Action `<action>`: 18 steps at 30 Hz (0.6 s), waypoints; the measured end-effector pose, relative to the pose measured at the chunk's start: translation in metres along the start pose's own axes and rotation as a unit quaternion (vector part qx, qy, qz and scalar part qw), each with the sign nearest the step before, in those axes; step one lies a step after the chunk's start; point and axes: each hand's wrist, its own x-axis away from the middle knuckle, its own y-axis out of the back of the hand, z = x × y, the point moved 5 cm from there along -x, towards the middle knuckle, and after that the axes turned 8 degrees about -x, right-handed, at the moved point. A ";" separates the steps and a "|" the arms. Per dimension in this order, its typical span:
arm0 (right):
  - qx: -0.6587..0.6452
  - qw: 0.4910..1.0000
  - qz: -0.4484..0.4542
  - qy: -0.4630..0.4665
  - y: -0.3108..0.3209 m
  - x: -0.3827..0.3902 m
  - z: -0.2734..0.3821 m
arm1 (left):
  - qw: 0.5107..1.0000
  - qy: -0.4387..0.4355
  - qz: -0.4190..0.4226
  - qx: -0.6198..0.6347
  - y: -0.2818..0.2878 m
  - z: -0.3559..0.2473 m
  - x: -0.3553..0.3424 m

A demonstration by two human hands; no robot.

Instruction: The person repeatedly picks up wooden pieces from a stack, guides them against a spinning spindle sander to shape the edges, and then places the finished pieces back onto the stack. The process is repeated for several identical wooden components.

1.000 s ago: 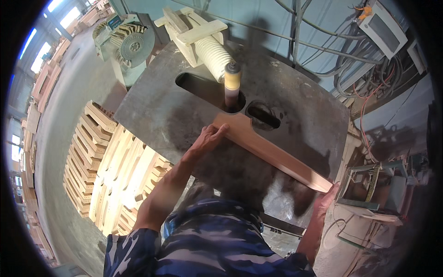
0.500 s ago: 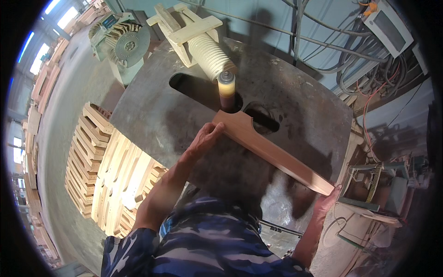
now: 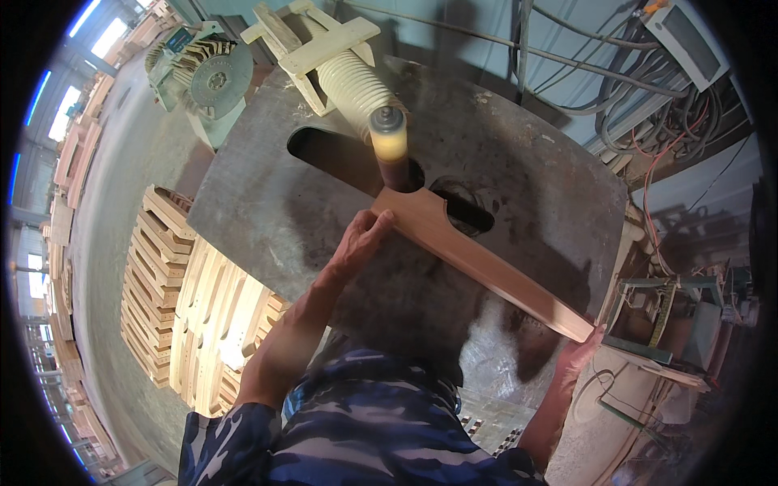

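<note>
A long, shaped reddish wooden piece [image 3: 478, 267] lies diagonally on a dark metal table [image 3: 559, 202]. Its wide, notched end meets an upright cylindrical sanding spindle [image 3: 391, 142] standing in an opening. My left hand [image 3: 365, 235] grips the near edge of that wide end, thumb and fingers closed on it. At the table's right, my right hand [image 3: 579, 352] holds the narrow far end. Behind the spindle lies a pale ribbed hose [image 3: 348, 85] with a wooden bracket [image 3: 328, 50] on it.
Stacked wooden parts [image 3: 211, 316] stand at the left. A grey-green machine [image 3: 219, 81] is at the back left. Cables [image 3: 673, 121] hang by a pale box [image 3: 681, 44] on the back wall. A metal-framed rig [image 3: 656, 324] stands at the right, beside the table.
The wooden piece has shifted slightly up against the spindle, its far end a little to the right. Both hands moved with it, still gripping. The view has shifted slightly.
</note>
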 end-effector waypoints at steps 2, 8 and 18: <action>-0.007 1.000 -0.008 0.002 -0.001 -0.002 0.000 | 1.000 0.003 0.020 -0.015 0.001 0.004 -0.004; -0.004 1.000 0.007 -0.014 -0.016 -0.004 0.004 | 0.999 -0.024 0.046 0.007 0.000 -0.009 -0.008; 0.004 0.998 -0.051 -0.023 -0.036 -0.014 0.005 | 0.999 -0.006 -0.030 0.017 0.005 0.003 -0.027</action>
